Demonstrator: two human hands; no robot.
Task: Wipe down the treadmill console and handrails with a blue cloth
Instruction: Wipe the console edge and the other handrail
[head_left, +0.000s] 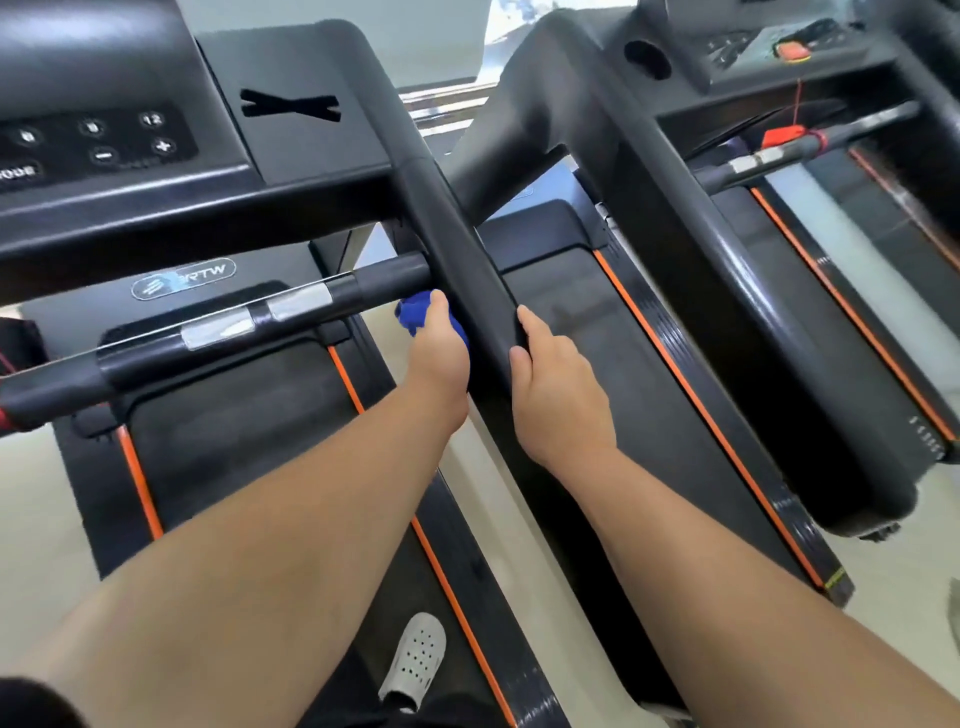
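We are standing at the treadmill (234, 441), facing its console (104, 145). Our right hand (556, 384) is gripping the right handrail (457, 249), fingers curled over its outer edge. Our left hand (436, 358) is bunching the blue cloth (415, 312) in curled fingers, pressing it against the handrail's inner side just below the crossbar (311, 296). The neighbouring console's round cup recess (647, 60) is showing only darkness.
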